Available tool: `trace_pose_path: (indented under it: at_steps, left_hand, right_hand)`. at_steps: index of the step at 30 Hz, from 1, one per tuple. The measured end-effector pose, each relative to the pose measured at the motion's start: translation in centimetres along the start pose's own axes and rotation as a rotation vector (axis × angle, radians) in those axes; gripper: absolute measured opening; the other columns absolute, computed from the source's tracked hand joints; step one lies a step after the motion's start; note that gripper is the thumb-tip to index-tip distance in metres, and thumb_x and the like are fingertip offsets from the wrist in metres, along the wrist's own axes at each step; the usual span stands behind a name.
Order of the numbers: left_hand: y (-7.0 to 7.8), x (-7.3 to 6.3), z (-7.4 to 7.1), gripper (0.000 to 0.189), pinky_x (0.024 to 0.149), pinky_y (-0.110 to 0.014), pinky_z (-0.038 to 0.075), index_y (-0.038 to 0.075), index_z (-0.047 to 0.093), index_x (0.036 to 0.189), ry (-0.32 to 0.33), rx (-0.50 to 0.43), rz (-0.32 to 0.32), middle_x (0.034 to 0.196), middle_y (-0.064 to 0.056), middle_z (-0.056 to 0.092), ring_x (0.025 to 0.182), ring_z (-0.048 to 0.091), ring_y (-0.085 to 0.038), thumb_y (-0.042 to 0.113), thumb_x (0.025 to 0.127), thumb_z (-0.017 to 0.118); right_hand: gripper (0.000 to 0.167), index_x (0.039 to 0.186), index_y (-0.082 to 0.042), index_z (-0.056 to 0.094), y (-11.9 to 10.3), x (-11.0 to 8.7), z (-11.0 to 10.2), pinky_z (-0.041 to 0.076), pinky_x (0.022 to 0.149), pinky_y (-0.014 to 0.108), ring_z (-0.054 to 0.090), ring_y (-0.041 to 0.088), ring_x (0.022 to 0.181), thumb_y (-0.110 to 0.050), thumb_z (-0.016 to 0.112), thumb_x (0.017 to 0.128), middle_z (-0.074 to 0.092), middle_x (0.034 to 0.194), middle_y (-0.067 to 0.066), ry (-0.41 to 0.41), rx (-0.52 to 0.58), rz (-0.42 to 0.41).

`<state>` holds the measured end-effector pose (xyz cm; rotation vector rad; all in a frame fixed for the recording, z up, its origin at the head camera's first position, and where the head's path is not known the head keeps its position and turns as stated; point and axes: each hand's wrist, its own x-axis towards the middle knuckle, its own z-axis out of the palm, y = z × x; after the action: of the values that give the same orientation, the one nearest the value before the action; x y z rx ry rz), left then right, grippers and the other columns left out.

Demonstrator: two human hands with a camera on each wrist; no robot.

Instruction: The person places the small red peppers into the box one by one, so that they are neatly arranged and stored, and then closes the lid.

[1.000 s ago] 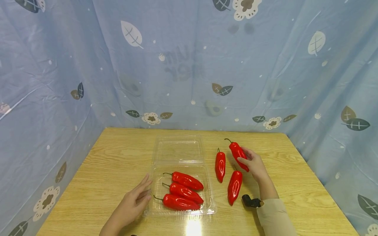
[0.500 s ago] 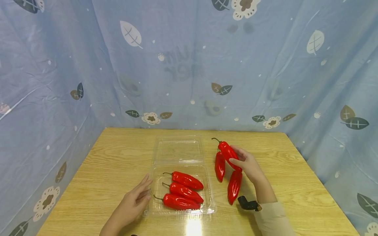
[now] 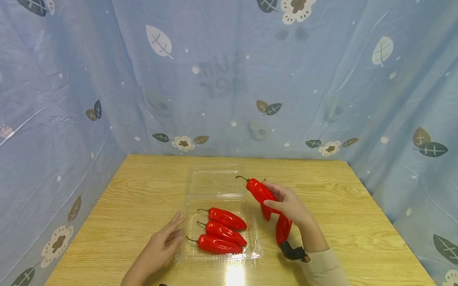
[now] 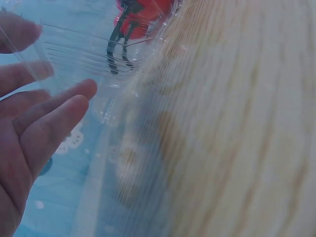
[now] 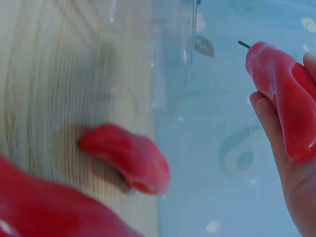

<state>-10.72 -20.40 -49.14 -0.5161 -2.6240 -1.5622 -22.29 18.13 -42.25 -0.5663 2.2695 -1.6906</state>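
My right hand grips a glossy red chili pepper, its green stem pointing left, raised at the right edge of a clear plastic clamshell box. In the right wrist view, thumb and fingers wrap the held pepper. Three red peppers lie side by side in the box, stems to the left. My left hand rests against the box's left wall, fingers extended; the left wrist view shows the fingertips at the ribbed plastic. Two more peppers, partly hidden by the right hand, lie on the table.
The clamshell's lid lies folded back behind the box. On the table right of the box are the two loose peppers, one seen as a pepper in the right wrist view. A patterned blue curtain surrounds the wooden table.
My right hand has carried the pepper leftward, from the table's right side over the loose peppers to the box's right edge. The left hand and the box have stayed put.
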Motion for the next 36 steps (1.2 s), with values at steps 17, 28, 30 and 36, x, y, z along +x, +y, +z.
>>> trace_pose_path:
  at_steps: [17, 28, 30, 36]
  left_hand:
    - [0.1, 0.0, -0.1, 0.048, 0.088, -0.032, 0.056, -0.001, 0.04, 0.141, 0.0, 0.003, 0.005, 0.155, -0.021, 0.02, 0.113, 0.058, -0.04, 0.014, 0.097, 0.054]
    - [0.1, 0.0, 0.0, 0.048, 0.088, -0.033, 0.056, -0.003, 0.039, 0.141, 0.002, 0.008, 0.024, 0.154, -0.023, 0.02, 0.113, 0.058, -0.04, 0.013, 0.097, 0.054]
    - [0.2, 0.0, 0.0, 0.048, 0.087, -0.033, 0.056, -0.003, 0.039, 0.141, 0.002, 0.005, 0.025, 0.154, -0.023, 0.02, 0.113, 0.058, -0.041, 0.012, 0.097, 0.054]
    - [0.2, 0.0, 0.0, 0.049, 0.087, -0.032, 0.057, -0.002, 0.039, 0.141, 0.003, 0.007, 0.02, 0.155, -0.022, 0.02, 0.114, 0.058, -0.04, 0.012, 0.097, 0.054]
  right_hand:
    - [0.056, 0.142, -0.008, 0.042, -0.8, 0.0, 4.9, 0.054, 0.093, 0.026, 0.053, 0.028, 0.122, -0.007, 0.063, 0.09, 0.048, 0.141, 0.015, -0.309, 0.075, -0.061]
    - [0.053, 0.139, -0.007, 0.047, -1.0, 0.0, 8.0, 0.053, 0.092, 0.024, 0.056, 0.018, 0.114, -0.008, 0.064, 0.089, 0.054, 0.133, 0.016, -0.437, 0.041, -0.039]
    - [0.052, 0.138, -0.008, 0.048, -0.8, 0.0, 8.3, 0.051, 0.093, 0.022, 0.056, 0.016, 0.113, -0.009, 0.064, 0.088, 0.055, 0.133, 0.014, -0.449, 0.008, -0.051]
    - [0.051, 0.136, -0.011, 0.051, -0.5, 0.0, 9.0, 0.045, 0.097, 0.016, 0.055, 0.011, 0.115, -0.01, 0.067, 0.087, 0.055, 0.134, 0.008, -0.472, -0.078, -0.04]
